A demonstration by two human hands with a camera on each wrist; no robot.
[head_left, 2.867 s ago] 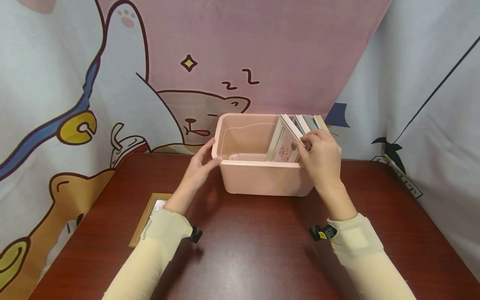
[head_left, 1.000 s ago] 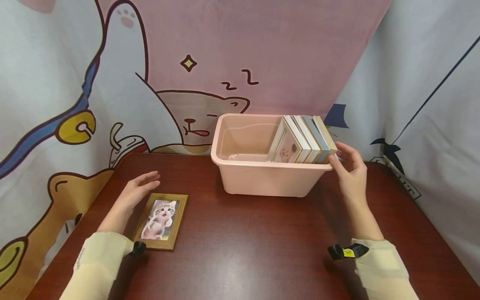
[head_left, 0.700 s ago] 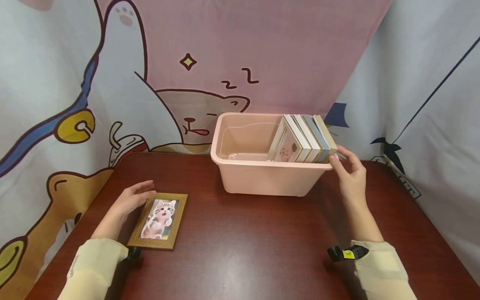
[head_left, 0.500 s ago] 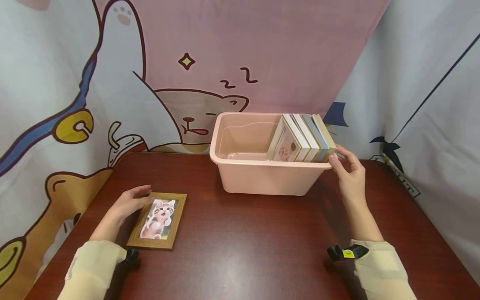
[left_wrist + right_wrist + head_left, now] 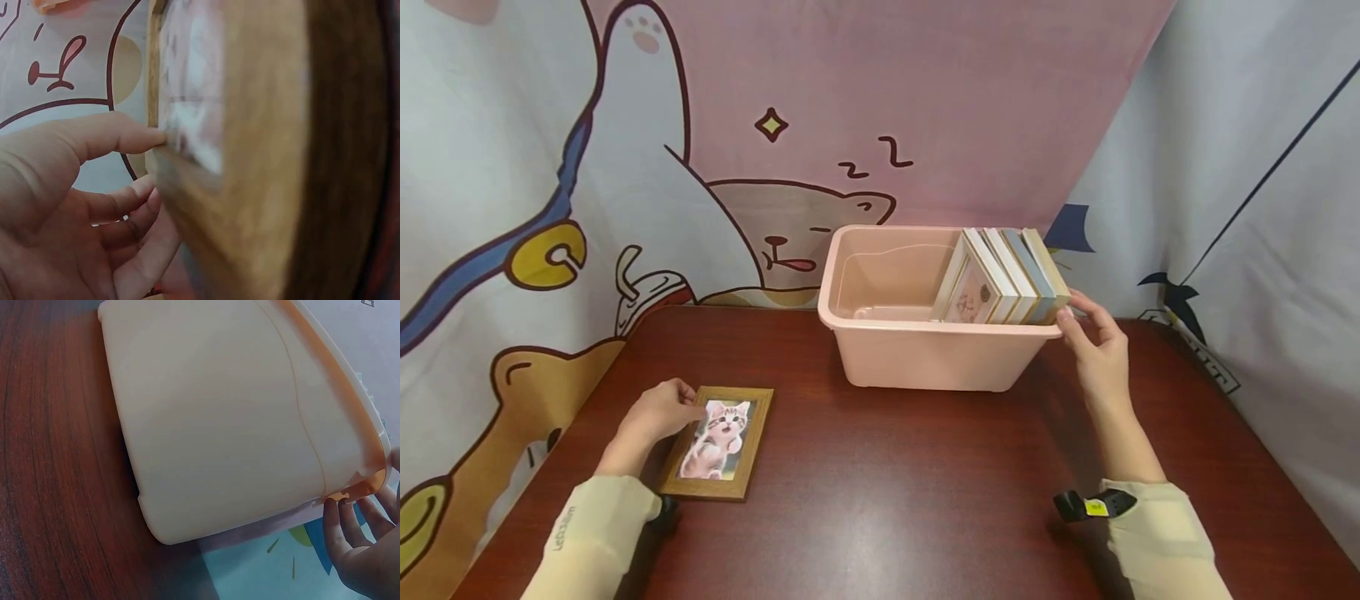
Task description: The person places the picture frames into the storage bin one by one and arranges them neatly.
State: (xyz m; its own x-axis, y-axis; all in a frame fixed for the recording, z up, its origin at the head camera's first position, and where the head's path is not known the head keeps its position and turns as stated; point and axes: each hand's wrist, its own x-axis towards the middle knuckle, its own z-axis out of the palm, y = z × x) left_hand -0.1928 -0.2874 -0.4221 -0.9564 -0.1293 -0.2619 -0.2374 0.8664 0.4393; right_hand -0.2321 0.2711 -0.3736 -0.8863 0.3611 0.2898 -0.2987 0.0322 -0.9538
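Note:
A wooden photo frame point(image 5: 752, 442) with a kitten picture lies at the left of the table. My left hand point(image 5: 658, 412) pinches its left edge near the upper corner. In the left wrist view, the thumb point(image 5: 119, 134) presses the face of the frame while the other fingers sit at its edge. A pink plastic bin point(image 5: 940, 358) stands at the back of the table. My right hand point(image 5: 1103, 358) grips the rim at its right end, and the right wrist view shows fingertips point(image 5: 334, 509) curled under that rim. Several photo frames point(image 5: 973, 287) stand tilted side by side in the bin's right half.
The dark red-brown table point(image 5: 880, 483) spreads in front of the bin. Behind it hangs a cloth backdrop point(image 5: 985, 100) with cartoon animals, close to the bin's back. Each wrist carries a black strap-mounted camera below the hand.
My left hand has left the bin's left rim and come down to the wooden photo frame, now pinching it. My right hand has gone from the standing frames to the bin's right rim.

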